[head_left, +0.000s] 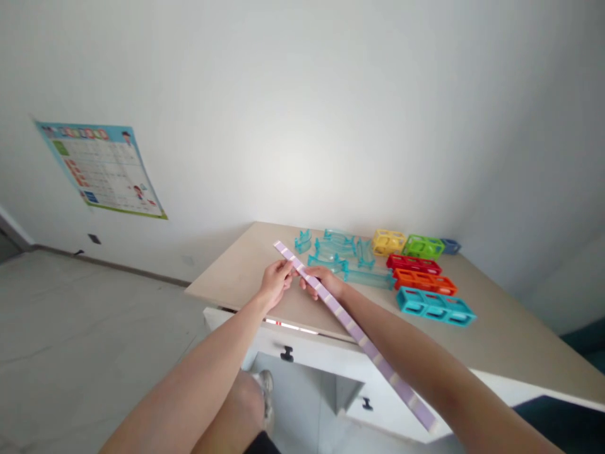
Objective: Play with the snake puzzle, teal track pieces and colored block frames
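Note:
A long, flat, stiff-looking purple strip (352,326) with pale bands runs slantwise from above the desk down toward my right forearm. My left hand (276,285) pinches it near its upper end, thumb and fingers closed. Just to the right, my right hand (326,282) is wrapped round the same strip, and its thumb lies along the top. Behind my hands lie several clear teal plastic track pieces, among them a curved piece (338,248) and a long straight piece (370,278).
Openwork plastic blocks stand to the right on the desk (231,265): yellow (388,241), green (423,246), red (414,263), orange (424,281), cyan (435,306) and dark blue (450,246). A slightly open drawer (307,343) is below the desk's front edge. A poster (106,169) hangs on the wall.

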Available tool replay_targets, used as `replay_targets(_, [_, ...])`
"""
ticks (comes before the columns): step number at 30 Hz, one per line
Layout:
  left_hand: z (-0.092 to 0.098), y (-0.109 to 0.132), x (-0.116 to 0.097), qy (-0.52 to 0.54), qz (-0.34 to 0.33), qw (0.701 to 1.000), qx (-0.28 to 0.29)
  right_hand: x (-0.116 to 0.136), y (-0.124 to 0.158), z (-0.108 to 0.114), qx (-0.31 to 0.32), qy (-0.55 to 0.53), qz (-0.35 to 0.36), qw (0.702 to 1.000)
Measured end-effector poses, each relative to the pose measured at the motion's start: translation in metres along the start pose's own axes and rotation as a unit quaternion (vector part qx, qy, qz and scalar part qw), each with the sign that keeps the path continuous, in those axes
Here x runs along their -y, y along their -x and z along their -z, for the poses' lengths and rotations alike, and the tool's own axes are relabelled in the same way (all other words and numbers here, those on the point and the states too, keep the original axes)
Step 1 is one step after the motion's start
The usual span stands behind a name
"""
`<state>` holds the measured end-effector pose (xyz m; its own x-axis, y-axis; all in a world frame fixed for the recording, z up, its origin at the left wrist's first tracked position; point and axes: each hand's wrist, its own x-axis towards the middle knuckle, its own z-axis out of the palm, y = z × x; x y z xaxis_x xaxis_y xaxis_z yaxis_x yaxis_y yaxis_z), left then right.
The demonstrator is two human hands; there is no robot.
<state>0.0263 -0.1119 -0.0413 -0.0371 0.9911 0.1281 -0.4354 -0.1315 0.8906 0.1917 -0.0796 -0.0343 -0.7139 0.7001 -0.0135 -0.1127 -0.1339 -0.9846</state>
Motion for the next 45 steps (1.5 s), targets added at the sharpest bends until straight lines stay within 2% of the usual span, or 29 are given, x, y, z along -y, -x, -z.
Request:
replay_targets(6, [-0.001, -0.008, 0.001, -0.042, 0.018, 0.999, -0.003, 0.001, -0.002, -0.002, -0.003, -0.02, -0.001, 1.0])
replay_targets(14, [-0.003, -0.02, -0.001, -0.088, 0.012, 0.996, -0.026, 0.004, -0.01, 0.005, 0.031, -0.08, -0.02, 0.996])
replay_targets(21, [0.001, -0.022, 0.004, -0.098, 0.028, 0.995, -0.003, 0.002, -0.015, 0.008, 0.042, -0.119, -0.042, 0.991])
replay_targets(23, [0.005, -0.023, 0.005, -0.13, -0.005, 0.991, -0.023, 0.002, -0.016, 0.009, 0.045, -0.127, -0.047, 0.99])
replay_targets(24, [0.007, -0.025, 0.003, -0.168, -0.052, 0.983, -0.052, 0.002, -0.016, 0.009, 0.047, -0.13, -0.049, 0.989])
replay_targets(25, [0.008, -0.027, 0.0, -0.218, -0.118, 0.965, -0.087, 0.003, -0.017, 0.009, 0.048, -0.132, -0.05, 0.989])
replay_targets(26, [0.009, -0.031, -0.006, -0.276, -0.203, 0.932, -0.121, 0.004, -0.017, 0.008, 0.048, -0.132, -0.051, 0.989])
replay_targets(27, [0.009, -0.036, -0.013, -0.329, -0.292, 0.887, -0.139, 0.005, -0.017, 0.008, 0.048, -0.132, -0.052, 0.989])
replay_targets(28, [0.008, -0.042, -0.022, -0.374, -0.368, 0.842, -0.12, 0.007, -0.017, 0.008, 0.049, -0.133, -0.051, 0.989])
replay_targets(29, [0.005, -0.049, -0.03, -0.419, -0.431, 0.796, -0.071, 0.009, -0.016, 0.009, 0.05, -0.137, -0.048, 0.988])
replay_targets(30, [0.002, -0.056, -0.038, -0.46, -0.466, 0.755, -0.002, 0.011, -0.015, 0.01, 0.053, -0.145, -0.044, 0.987])
replay_targets(31, [-0.003, -0.063, -0.045, -0.495, -0.487, 0.716, 0.071, 0.013, -0.014, 0.011, 0.057, -0.155, -0.039, 0.986])
replay_targets(33, [-0.012, -0.076, -0.054, -0.526, -0.515, 0.657, 0.165, 0.017, -0.012, 0.014, 0.071, -0.176, -0.033, 0.981])
replay_targets(35, [-0.017, -0.086, -0.054, -0.535, -0.532, 0.62, 0.214, 0.02, -0.009, 0.017, 0.09, -0.195, -0.041, 0.976])
replay_targets(37, [-0.017, -0.093, -0.05, -0.547, -0.544, 0.595, 0.225, 0.022, -0.007, 0.018, 0.103, -0.205, -0.053, 0.972])
replay_targets(39, [-0.011, -0.096, -0.045, -0.566, -0.552, 0.575, 0.209, 0.024, -0.006, 0.016, 0.093, -0.202, -0.052, 0.974])
replay_targets(45, [0.003, -0.093, -0.036, -0.646, -0.541, 0.516, 0.15, 0.027, -0.01, 0.006, 0.006, -0.133, -0.043, 0.99])
